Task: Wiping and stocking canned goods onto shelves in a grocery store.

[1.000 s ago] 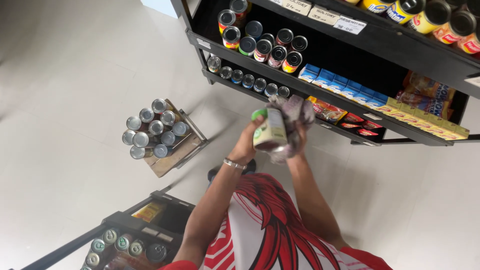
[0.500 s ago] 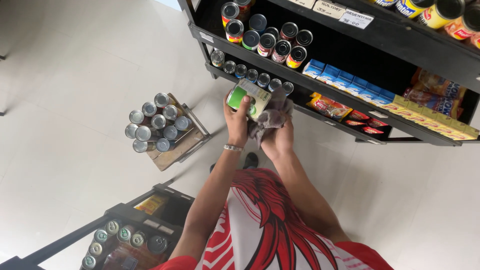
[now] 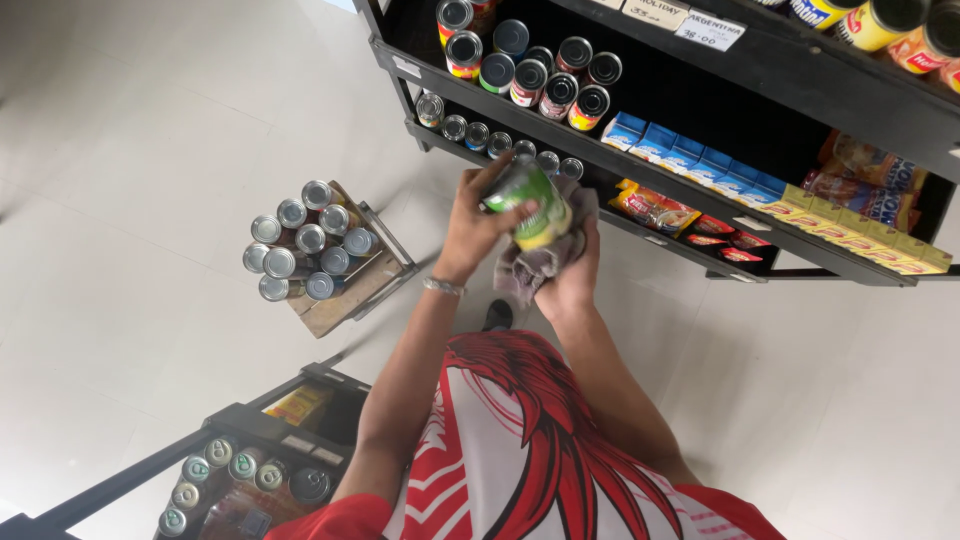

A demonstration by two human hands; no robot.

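A green-labelled can (image 3: 525, 205), upright a second ago, now lies tilted in the left hand (image 3: 478, 222), fingers wrapped around it, against a grey cloth (image 3: 535, 262) the right hand (image 3: 570, 275) bunches beneath; wiping appears under way before the black shelf (image 3: 640, 170) of tins. A wooden crate (image 3: 345, 290) on the floor holds silver-topped cans (image 3: 305, 240).

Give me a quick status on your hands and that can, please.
Left hand grips the green can from the side. Right hand holds a grey cloth against the can's underside. Shelf just beyond, nothing between.
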